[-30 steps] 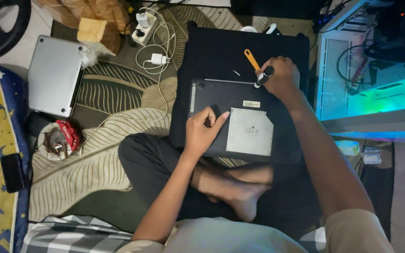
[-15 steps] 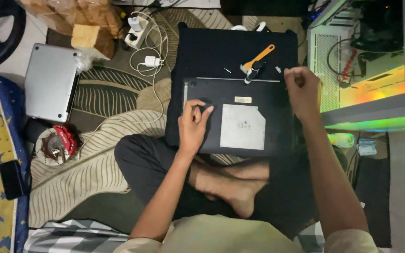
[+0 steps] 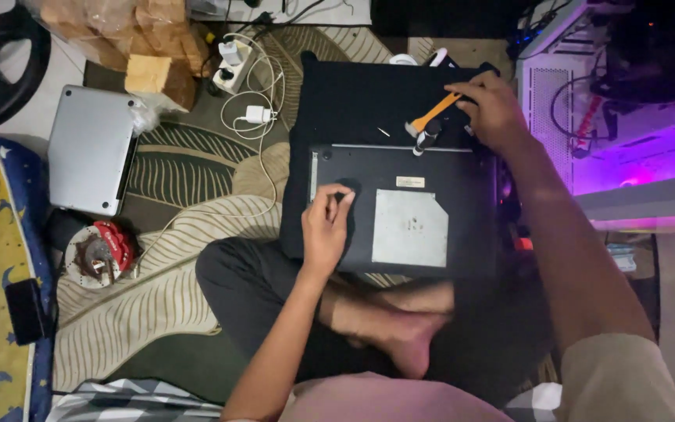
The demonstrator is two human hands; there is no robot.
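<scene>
Patterned floor rug [image 3: 197,258] | dark upturned laptop [image 3: 408,207], frame centre, on black mat [image 3: 353,101] | left hand [image 3: 326,227] pinched on its base, contents unclear | right hand [image 3: 494,105] closed around orange tool [image 3: 431,117], upper right | step: likely opening the base; next calls for steady tool placement.

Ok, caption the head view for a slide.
Left hand pinches at an upturned black laptop; right hand reaches by an orange tool.
</scene>
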